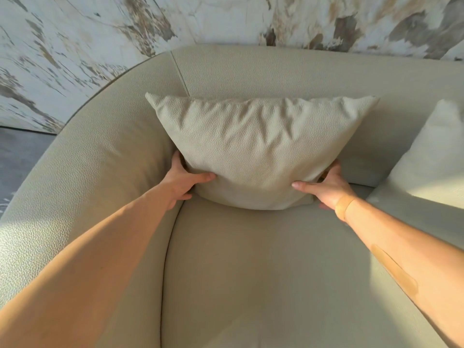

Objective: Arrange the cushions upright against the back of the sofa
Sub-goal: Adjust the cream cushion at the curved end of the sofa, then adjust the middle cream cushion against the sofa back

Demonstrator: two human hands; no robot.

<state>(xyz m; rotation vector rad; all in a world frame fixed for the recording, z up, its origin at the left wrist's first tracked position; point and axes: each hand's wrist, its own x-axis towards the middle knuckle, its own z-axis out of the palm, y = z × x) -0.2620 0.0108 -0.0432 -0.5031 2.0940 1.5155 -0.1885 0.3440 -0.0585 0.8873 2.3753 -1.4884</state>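
The beige cushion (258,149) is square, covered in a pebbled, leather-like material matching the sofa (251,272). Its face shows soft creases running down from the top edge, and its two upper corners stand out as points to the left and right. It stands upright on its lower edge at the far end of the seat, leaning against the sofa back (301,71), close to where the back curves into the left armrest (95,156). A vertical seam in the sofa back runs down behind the cushion's upper left corner.

The left hand (180,182) grips the cushion's lower left corner. Its thumb lies across the front face, and its fingers wrap around the side edge, between the cushion and the armrest. The left forearm extends from the near left of the scene, passing over the armrest.

The right hand (326,184) grips the cushion's lower right corner in a mirrored pose. Its thumb presses on the front face, and its fingers curl behind the side edge, largely hidden. A tan adhesive strip crosses the right wrist, and a second one lies along the forearm, which extends from the near right.

A second, paler cushion (431,156) stands at the right edge of the scene, leaning against the sofa back, apart from the first. Sunlight falls across it. A marble-patterned wall (100,33) rises behind the sofa.
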